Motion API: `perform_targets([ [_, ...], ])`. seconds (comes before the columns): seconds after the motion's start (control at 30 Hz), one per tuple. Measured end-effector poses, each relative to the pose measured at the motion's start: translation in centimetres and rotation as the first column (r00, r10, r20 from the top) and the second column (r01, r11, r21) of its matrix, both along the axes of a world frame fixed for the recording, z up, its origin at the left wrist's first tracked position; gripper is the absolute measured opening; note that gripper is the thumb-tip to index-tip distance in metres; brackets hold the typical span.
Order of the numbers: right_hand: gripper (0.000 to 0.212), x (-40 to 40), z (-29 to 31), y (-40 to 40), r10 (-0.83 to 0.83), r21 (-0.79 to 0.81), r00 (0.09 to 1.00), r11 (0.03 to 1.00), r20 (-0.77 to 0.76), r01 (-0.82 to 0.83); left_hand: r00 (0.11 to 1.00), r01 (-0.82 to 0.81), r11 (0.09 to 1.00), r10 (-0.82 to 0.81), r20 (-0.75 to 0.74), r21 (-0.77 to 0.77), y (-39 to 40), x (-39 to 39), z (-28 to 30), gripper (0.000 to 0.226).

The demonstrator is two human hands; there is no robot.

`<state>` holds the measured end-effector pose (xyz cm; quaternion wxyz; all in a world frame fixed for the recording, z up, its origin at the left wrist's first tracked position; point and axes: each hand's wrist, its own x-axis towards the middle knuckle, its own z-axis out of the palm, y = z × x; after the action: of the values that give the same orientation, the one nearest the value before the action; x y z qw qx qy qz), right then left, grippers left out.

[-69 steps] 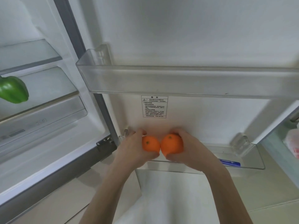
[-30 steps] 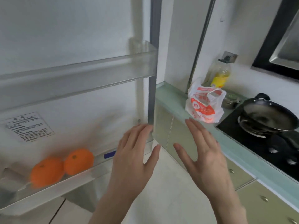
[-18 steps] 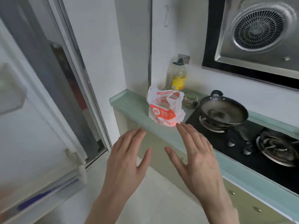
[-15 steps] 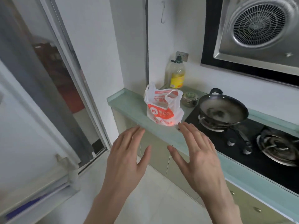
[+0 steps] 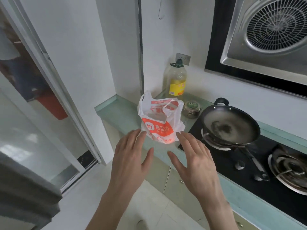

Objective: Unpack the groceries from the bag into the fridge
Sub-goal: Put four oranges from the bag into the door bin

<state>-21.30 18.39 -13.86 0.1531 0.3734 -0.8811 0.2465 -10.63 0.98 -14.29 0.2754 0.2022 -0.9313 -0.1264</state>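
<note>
A white and orange plastic grocery bag [image 5: 160,119] stands upright on the pale green counter [image 5: 119,112], its mouth open at the top. My left hand [image 5: 131,158] and my right hand [image 5: 193,161] hover just in front of the bag, palms down, fingers spread, holding nothing. Their fingertips are close to the bag's lower edge, one on each side. Only the grey edge of the fridge door [image 5: 25,185] shows at the lower left; its shelves are out of view.
Behind the bag stand a yellow-labelled oil bottle [image 5: 176,80] and a small lidded jar [image 5: 191,109]. A black wok [image 5: 230,125] sits on the stove to the right, a second burner [image 5: 292,170] beyond it. A range hood [image 5: 269,30] hangs above. A glass sliding door [image 5: 41,97] is at left.
Both hands let go of the two oranges in the fridge door bin. My view swung right from the fridge to the counter, and both open hands moved closer to the bag.
</note>
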Motion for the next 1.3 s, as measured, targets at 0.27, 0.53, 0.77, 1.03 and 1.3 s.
perform_targets([
  [0.27,0.059,-7.7,-1.7,-6.7,-0.009,0.064,0.999,0.998,0.044,0.006,0.999,-0.030,0.995,0.027,0.030,0.093,-6.3,-8.4,-1.8,0.065],
  [0.53,0.063,-12.8,-3.3,-12.0,-0.022,0.218,0.995,0.976,0.095,0.001,0.994,-0.104,0.989,0.099,0.055,0.107,-9.9,-13.1,-4.5,0.061],
  [0.77,0.063,-18.2,-4.7,-14.7,0.003,0.315,0.987,0.947,0.161,-0.054,0.995,-0.063,0.992,0.054,0.082,0.110,-11.9,-18.3,-6.3,0.057],
  [1.03,0.059,-24.9,-7.2,-17.7,0.004,0.306,0.961,0.947,0.277,-0.092,0.996,0.040,0.965,-0.058,0.063,0.259,-14.2,-26.1,-8.8,0.048],
  [1.3,0.057,-30.3,-11.3,-22.1,0.088,0.305,0.897,0.922,0.433,-0.238,0.958,0.046,0.984,-0.091,0.270,0.169,-17.8,-32.5,-13.4,0.051],
])
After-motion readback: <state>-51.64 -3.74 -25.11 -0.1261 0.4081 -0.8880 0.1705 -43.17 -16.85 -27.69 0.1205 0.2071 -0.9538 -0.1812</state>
